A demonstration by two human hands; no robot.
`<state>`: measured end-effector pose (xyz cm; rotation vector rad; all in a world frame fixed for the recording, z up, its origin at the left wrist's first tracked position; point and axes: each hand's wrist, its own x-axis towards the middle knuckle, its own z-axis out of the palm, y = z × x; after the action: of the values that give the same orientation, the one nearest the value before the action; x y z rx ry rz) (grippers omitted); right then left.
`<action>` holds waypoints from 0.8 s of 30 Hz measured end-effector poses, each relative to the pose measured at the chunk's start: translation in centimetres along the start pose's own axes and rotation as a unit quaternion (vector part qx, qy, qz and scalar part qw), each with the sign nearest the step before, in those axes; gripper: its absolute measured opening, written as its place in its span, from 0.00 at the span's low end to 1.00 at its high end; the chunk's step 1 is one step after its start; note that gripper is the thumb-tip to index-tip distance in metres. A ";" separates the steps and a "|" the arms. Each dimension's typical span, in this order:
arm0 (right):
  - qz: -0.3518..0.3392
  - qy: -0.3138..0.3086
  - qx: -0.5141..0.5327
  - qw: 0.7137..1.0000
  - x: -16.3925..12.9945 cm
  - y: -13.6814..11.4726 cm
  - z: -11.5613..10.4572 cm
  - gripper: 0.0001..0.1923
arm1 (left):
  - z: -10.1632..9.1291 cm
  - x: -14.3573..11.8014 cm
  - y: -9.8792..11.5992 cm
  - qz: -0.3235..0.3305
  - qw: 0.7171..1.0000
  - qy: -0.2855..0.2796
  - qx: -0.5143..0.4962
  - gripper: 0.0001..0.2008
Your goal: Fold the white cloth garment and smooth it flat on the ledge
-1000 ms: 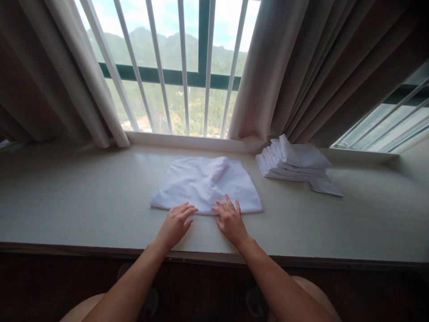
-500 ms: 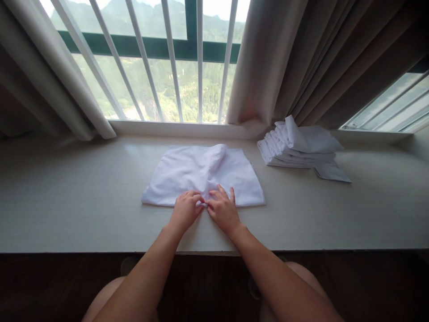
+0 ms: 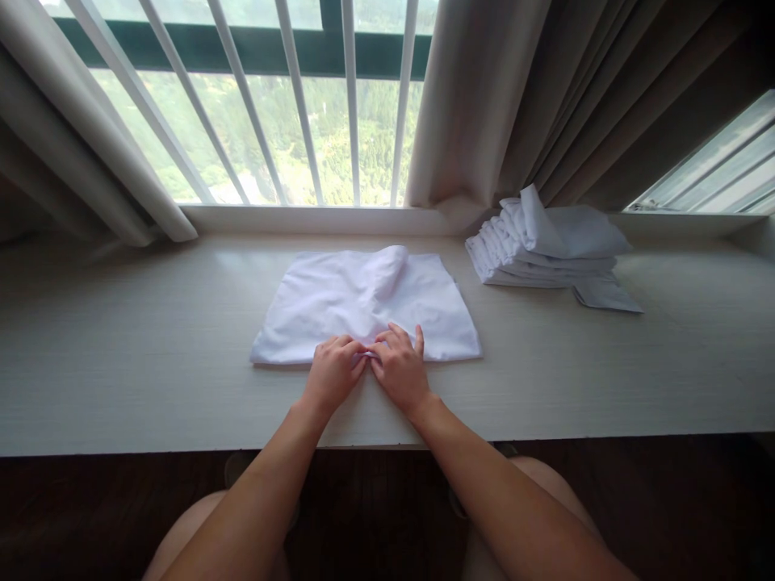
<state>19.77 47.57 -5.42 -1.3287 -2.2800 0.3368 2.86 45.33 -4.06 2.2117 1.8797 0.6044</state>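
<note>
A white cloth (image 3: 363,303) lies spread on the pale window ledge (image 3: 121,355), with a raised crease running up its middle. My left hand (image 3: 333,373) and my right hand (image 3: 400,369) meet side by side at the middle of the cloth's near edge. The fingers of both hands pinch that edge between them. My forearms reach in from the bottom of the view.
A stack of folded white cloths (image 3: 545,250) sits at the back right of the ledge, one loose piece sticking out beside it. Beige curtains (image 3: 545,97) hang left and right of a barred window (image 3: 303,105). The ledge's front edge drops to a dark floor.
My hands came together from flat and apart on the near edge to pinching its middle. The camera has tilted down a little.
</note>
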 end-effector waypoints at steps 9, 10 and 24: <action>-0.031 0.046 -0.009 0.998 -0.9 -0.3 -0.3 0.08 | -0.6 -1.4 0.8 0.002 0.995 0.086 0.047 0.04; -0.034 0.049 -0.011 0.998 -1.0 -0.2 -0.3 0.08 | -0.6 -1.6 0.7 0.006 0.995 0.089 0.050 0.04; -0.009 0.047 -0.043 0.998 -2.6 2.2 -1.4 0.08 | -1.4 -4.3 -2.2 0.010 0.988 0.116 0.099 0.06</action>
<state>23.19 46.38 -5.92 -1.3368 -2.2483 0.1694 -0.26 41.36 -4.51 2.3745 2.1176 0.7360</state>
